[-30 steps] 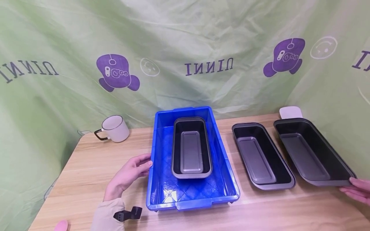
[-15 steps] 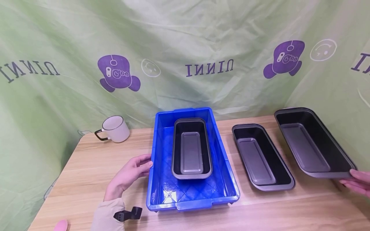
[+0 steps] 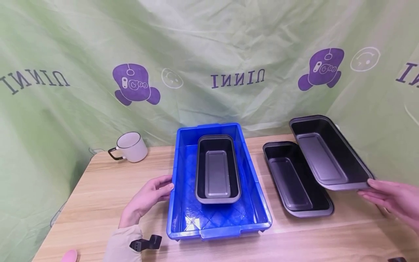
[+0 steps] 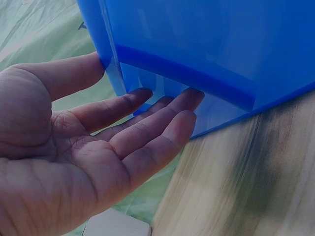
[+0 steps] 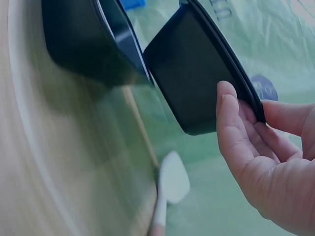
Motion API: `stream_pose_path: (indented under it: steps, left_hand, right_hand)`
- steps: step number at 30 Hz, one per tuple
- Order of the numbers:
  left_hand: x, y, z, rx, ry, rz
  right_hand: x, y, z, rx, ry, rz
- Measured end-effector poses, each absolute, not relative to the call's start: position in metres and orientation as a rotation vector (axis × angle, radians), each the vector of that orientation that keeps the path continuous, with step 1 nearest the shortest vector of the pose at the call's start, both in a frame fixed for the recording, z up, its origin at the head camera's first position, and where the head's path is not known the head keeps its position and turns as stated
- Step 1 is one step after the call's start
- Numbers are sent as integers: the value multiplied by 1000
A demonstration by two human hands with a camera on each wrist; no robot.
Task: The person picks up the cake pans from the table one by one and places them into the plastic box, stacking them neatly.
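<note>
In the head view my right hand (image 3: 389,194) pinches the near corner of a dark loaf pan (image 3: 322,156), thumb on the rim and fingers beneath. That pan is raised and tilted, overlapping a second loaf pan (image 3: 289,182) that stands on the table. A third loaf pan (image 3: 217,174) lies inside the blue plastic bin (image 3: 219,233). My left hand (image 3: 147,196) is at the bin's left side. In the left wrist view its fingers (image 4: 162,142) are extended and loosely bent against the bin's outer wall, with the thumb touching the edge.
A white enamel mug (image 3: 132,147) with a dark handle stands at the back left. Part of a pink object (image 3: 69,255) shows at the front left. A white-headed spatula (image 5: 173,179) lies by the table edge in the right wrist view. Green printed cloth (image 3: 196,102) hangs behind the table.
My right hand has lifted the held loaf pan and carried it leftward, over part of the second pan. My left hand stays at the bin.
</note>
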State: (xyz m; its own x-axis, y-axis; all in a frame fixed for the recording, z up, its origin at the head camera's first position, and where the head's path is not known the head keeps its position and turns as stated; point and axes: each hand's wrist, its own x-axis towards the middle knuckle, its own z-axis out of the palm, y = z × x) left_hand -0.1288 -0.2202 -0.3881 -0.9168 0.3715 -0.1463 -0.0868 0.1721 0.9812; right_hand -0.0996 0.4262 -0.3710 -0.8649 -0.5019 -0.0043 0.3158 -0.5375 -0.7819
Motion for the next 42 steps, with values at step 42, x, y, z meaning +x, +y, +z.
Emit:
stream_pose_path:
  steps: [42]
  left_hand:
    - [-129, -219, -389, 254, 2114, 1796]
  right_hand:
    - [-142, 237, -338, -381, 1489, -2225]
